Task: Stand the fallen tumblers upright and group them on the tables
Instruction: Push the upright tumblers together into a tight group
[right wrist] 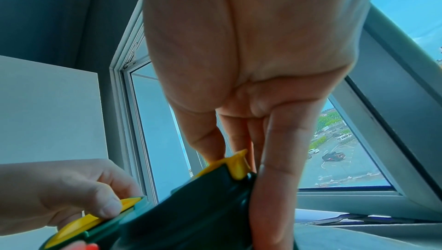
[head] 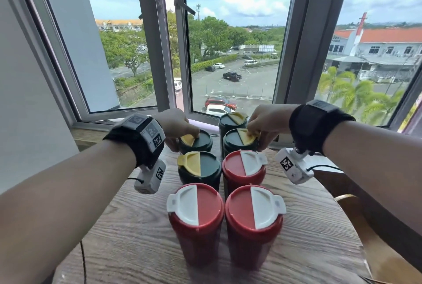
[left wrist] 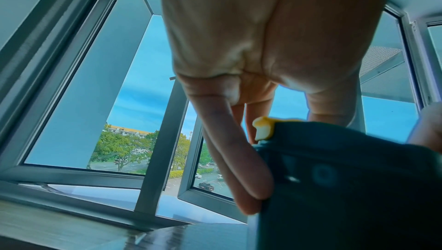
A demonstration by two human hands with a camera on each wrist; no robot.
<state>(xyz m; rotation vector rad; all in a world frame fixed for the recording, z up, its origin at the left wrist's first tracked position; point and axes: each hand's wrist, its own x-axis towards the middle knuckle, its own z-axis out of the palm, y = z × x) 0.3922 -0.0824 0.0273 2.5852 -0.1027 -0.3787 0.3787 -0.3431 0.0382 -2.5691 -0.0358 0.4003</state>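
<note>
Seven tumblers stand upright in two rows on the wooden table (head: 315, 233). Three are red with white-and-red lids: front left (head: 196, 219), front right (head: 254, 222) and middle right (head: 243, 167). A green tumbler with a yellow flap (head: 199, 170) stands middle left, and another green one (head: 233, 119) at the far back. My left hand (head: 182, 138) grips the lid of the back left green tumbler (head: 201, 143) (left wrist: 347, 188) from above, fingers (left wrist: 239, 169) down its side. My right hand (head: 257, 138) grips the back right green tumbler (head: 237, 142) (right wrist: 203, 208) the same way, fingers (right wrist: 275, 178) beside its yellow tab (right wrist: 236, 163).
The window sill (head: 91, 133) and an open window (head: 180, 60) lie just behind the back tumblers. A curved wooden chair back (head: 349, 199) stands at the table's right edge. Bare wood shows on both sides of the tumblers.
</note>
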